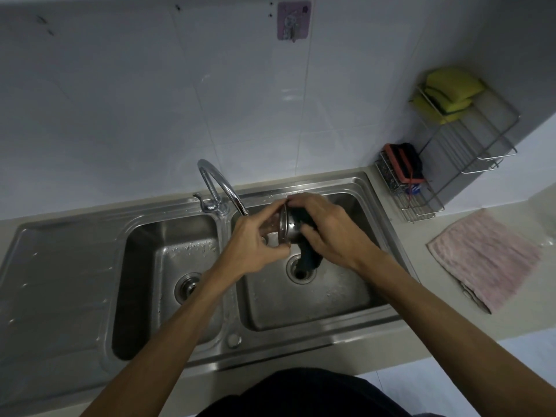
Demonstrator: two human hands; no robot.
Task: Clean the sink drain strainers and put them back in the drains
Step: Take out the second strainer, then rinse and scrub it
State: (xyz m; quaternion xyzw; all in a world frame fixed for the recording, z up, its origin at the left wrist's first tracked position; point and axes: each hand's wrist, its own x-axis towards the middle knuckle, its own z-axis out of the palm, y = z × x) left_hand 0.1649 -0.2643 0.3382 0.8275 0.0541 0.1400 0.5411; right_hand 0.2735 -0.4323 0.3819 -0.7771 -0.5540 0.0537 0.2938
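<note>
One drain strainer (288, 226), a small perforated metal cup with a flat rim, is held in the air between the two hands over the right basin (331, 296) of a stainless double sink. It is tipped on its side, rim facing left. The left hand (255, 245) is closed around the rim side, fingers curled at the top and bottom edge of the rim. The right hand (328, 230) is closed on a dark cloth (310, 254) and presses it against the cup's outer wall from the right; the loose end of the cloth hangs down toward the open drain (301, 270) just below, whose hole is dark and carries no strainer. Both hands meet at the strainer, thumbs and fingertips touching it from opposite sides.

In the left basin (168, 281), a second strainer (189, 288) sits in its drain. The curved tap (221, 188) rises from the back ledge between the basins, its spout ending just left of the hands. Whether water runs cannot be told.

To the right of the sink, on the desk (451, 326), lies a pink towel (484, 260). Behind it stands a wire rack (469, 145) holding yellow-green sponges (448, 94) on top and a red-edged dark scrubber (404, 161) lower down. A pink hook (293, 21) is stuck to the white tiled wall (150, 100).
</note>
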